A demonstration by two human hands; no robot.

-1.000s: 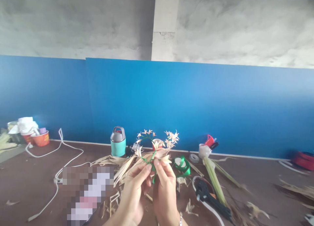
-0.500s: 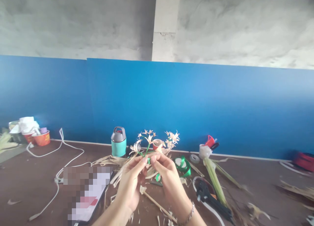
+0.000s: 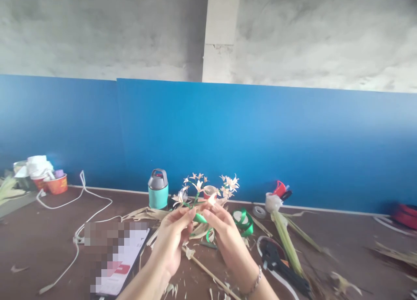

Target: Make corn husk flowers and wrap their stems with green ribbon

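Note:
Above the table, my left hand (image 3: 169,239) is closed, thumb against fingers, on the green stem of a spray of cream husk flowers (image 3: 198,186). My right hand (image 3: 228,237), a bracelet at its wrist, pinches a green ribbon (image 3: 200,218) that spans the short gap between both hands. The ribbon's loose part curls down below my right fingers. Beyond that hand, more pale flowers (image 3: 230,183) show; my fingers hide where the ribbon meets the stem. A green ribbon roll (image 3: 239,216) lies just right of my right hand.
Dried husks (image 3: 148,213) and a thin stick (image 3: 208,271) lie around my hands. A black glue gun (image 3: 280,265) is at right, a phone (image 3: 122,265) at left, with a white cable (image 3: 78,222). Behind stand a teal flask (image 3: 158,193) and a blue panel (image 3: 208,130).
My right hand has drawn slightly away to the right from my left. More green ribbon now shows stretched between them. The flowers stay almost in place.

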